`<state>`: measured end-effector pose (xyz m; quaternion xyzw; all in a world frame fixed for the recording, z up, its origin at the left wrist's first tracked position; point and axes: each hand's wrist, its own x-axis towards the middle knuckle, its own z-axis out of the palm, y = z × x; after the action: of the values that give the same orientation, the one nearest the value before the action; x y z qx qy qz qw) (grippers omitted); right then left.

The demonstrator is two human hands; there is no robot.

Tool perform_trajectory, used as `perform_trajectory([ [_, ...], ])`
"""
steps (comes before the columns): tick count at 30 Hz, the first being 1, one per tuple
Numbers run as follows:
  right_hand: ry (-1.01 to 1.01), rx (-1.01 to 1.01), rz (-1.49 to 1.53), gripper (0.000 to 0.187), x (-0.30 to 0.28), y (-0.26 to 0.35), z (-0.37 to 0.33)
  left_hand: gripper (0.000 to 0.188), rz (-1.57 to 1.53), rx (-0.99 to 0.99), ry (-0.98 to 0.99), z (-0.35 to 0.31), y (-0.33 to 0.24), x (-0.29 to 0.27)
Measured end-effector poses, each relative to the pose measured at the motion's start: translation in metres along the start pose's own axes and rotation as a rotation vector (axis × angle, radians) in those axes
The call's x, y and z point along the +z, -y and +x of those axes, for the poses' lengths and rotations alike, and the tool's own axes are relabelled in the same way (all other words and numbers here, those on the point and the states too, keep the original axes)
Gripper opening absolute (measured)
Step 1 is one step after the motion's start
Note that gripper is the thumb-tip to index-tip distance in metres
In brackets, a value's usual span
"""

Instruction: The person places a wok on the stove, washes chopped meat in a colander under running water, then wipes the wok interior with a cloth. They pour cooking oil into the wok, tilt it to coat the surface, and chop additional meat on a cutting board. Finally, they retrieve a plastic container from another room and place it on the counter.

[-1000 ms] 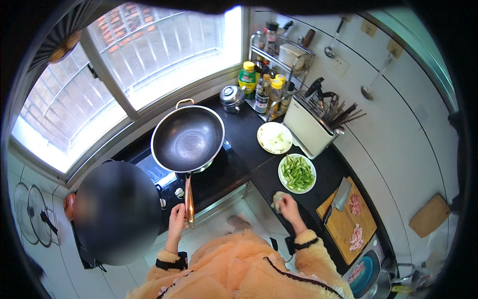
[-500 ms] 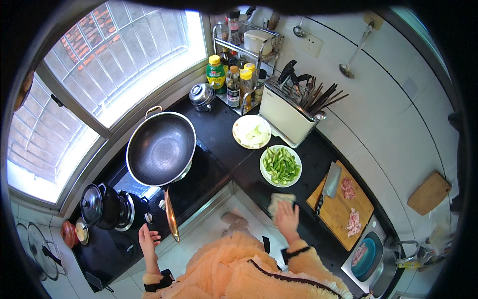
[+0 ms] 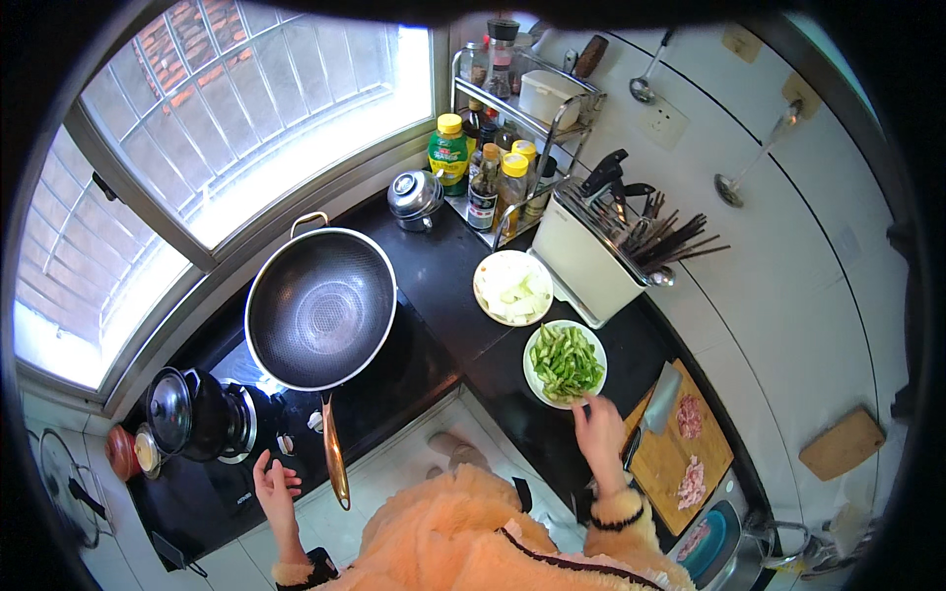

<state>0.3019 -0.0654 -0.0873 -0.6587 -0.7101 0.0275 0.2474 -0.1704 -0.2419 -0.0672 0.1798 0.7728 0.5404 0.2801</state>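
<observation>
My right hand point(image 3: 600, 433) is at the near rim of a white plate point(image 3: 530, 382) heaped with cut green peppers point(image 3: 567, 362). Its fingers are drawn together, and what they pinch, if anything, is hidden. Over the stove's front edge hovers my left hand point(image 3: 277, 485), empty, with loosely bent fingers spread apart. A black-lined wok point(image 3: 320, 307) with a copper-coloured handle point(image 3: 336, 463) sits on the hob to its upper right. Behind the peppers stands a plate of pale sliced vegetable point(image 3: 514, 289).
To the right lie a cutting board point(image 3: 658, 448) with minced meat and a cleaver point(image 3: 661, 399), then a teal bowl point(image 3: 716, 552) at the sink. A lidded black pot point(image 3: 187, 414) stands at left. Behind are a knife holder point(image 3: 589, 261), a bottle rack point(image 3: 527, 118) and a metal pot point(image 3: 415, 200).
My right hand has left the pale cloth it was pressing on the counter and moved forward to the pepper plate's rim. My left hand shifted slightly. The whole view has tilted a little.
</observation>
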Motion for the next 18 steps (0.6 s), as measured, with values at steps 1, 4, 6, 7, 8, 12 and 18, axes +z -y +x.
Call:
perform_trajectory([
  [1, 0.046, -0.002, 0.091, 0.015, 0.000, 0.019, 0.037, 0.040, 0.007, 0.028, -0.013, -0.001, -0.004, 0.001],
  [4, -0.021, -0.163, 0.281, 0.013, 0.017, 0.065, 0.148, 0.040, 0.019, 0.069, -0.070, -0.009, -0.016, 0.000],
  [6, -0.110, -0.259, 0.209, 0.020, 0.037, 0.086, 0.222, 0.040, 0.037, 0.070, -0.125, -0.017, -0.020, -0.001],
  [7, -0.057, -0.230, 0.215, 0.024, 0.047, 0.093, 0.261, 0.040, 0.033, 0.057, -0.156, -0.021, -0.021, -0.002],
  [8, -0.021, -0.217, 0.225, 0.030, 0.059, 0.099, 0.298, 0.040, 0.028, 0.044, -0.186, -0.026, -0.021, -0.002],
  [12, -0.050, -0.159, 0.272, 0.062, 0.114, 0.118, 0.410, 0.040, 0.047, 0.004, -0.285, -0.042, -0.018, -0.002],
  [18, 0.094, -0.144, 0.316, 0.043, 0.177, 0.118, 0.477, 0.040, 0.040, -0.019, -0.355, -0.061, -0.006, -0.005],
])
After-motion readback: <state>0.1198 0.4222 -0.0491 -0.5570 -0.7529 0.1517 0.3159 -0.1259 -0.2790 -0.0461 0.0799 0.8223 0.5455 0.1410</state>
